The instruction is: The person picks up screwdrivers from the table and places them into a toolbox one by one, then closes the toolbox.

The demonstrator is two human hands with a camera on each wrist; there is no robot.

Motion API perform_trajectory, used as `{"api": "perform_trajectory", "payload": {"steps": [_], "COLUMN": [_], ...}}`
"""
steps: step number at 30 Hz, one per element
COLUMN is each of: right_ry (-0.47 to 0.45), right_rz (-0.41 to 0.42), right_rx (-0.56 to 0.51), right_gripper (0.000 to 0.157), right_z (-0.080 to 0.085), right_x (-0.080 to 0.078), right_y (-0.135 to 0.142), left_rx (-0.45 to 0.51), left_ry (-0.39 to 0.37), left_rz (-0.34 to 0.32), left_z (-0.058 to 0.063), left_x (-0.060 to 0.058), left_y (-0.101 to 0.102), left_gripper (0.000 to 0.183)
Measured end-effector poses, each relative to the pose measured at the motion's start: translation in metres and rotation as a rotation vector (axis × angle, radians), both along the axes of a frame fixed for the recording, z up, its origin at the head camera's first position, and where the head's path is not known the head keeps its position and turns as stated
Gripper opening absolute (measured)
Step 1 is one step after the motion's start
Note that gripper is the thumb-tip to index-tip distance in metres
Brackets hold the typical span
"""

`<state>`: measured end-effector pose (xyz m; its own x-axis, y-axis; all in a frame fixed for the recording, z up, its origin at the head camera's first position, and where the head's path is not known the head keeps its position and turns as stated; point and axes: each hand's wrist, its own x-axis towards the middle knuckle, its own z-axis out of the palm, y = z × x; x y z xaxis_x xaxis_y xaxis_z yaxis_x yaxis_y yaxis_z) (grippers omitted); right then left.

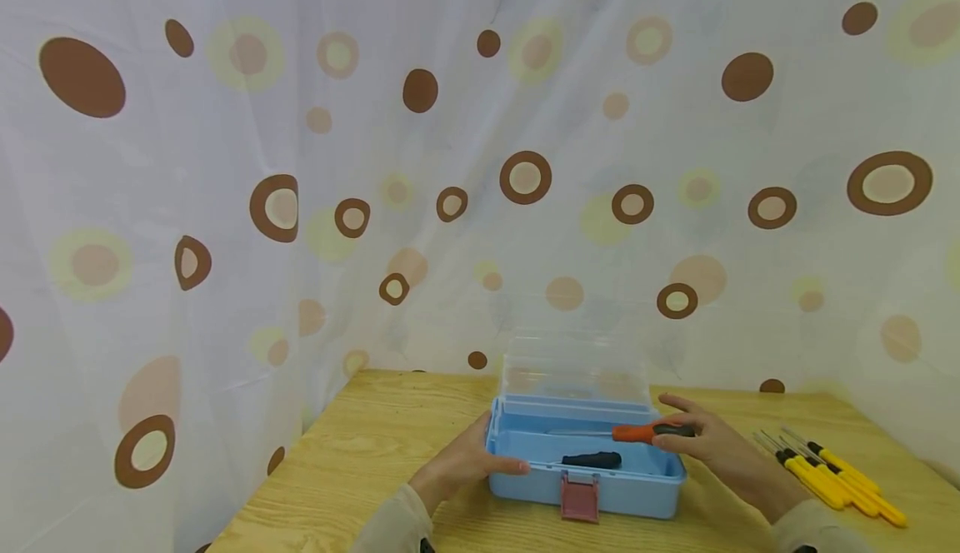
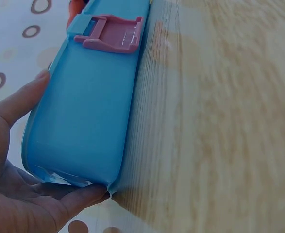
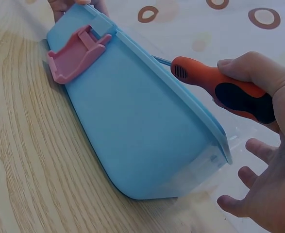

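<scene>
While left grip [image 1: 467, 459] clasps box [image 1: 630, 499], right grip [image 1: 716, 446] pinches screwdriver [image 1: 633, 434] above rim [image 3: 178, 97], room overhead

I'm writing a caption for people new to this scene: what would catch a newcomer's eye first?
Probably the orange-and-black screwdriver, held by the right hand over the open light-blue box. Next, the pink latch on the box's front, then the yellow-handled screwdrivers lying on the table to the right.
</scene>
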<state>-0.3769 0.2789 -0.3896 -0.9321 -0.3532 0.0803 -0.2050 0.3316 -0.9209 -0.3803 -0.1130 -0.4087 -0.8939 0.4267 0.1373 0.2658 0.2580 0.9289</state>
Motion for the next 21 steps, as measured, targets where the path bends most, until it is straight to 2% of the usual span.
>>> {"api": "perform_trajectory", "payload": {"steps": [4, 6, 13, 18, 21], "right_ry": [0.012, 0.027, 0.084, 0.096, 0.109], "right_rz": [-0.019, -0.025, -0.022, -0.036, -0.033], "right_rx": [0.037, 0.046, 0.084, 0.099, 0.104], "right_gripper": [0.083, 0.078, 0.05, 0.054, 0.05], "right_z": [0.001, 0.001, 0.001, -0.001, 0.0], "right_x": [0.0, 0.0, -0.003, -0.003, -0.004], "right_y": [-0.006, -0.008, -0.017, -0.021, -0.022], "left_rx": [0.0, -0.002, -0.005, 0.001, 0.002], "left_ry": [-0.003, -0.003, 0.005, 0.007, 0.007], "left_rz": [0.0, 0.0, -0.001, -0.011, -0.011], "left_z": [0.0, 0.0, 0.0, 0.0, 0.0], "left_x": [-0.001, -0.001, -0.001, -0.001, -0.001], "left_y": [0.0, 0.0, -0.001, -0.001, -0.001], "left_gripper": [0.108, 0.108, 0.107, 0.108, 0.109]}}
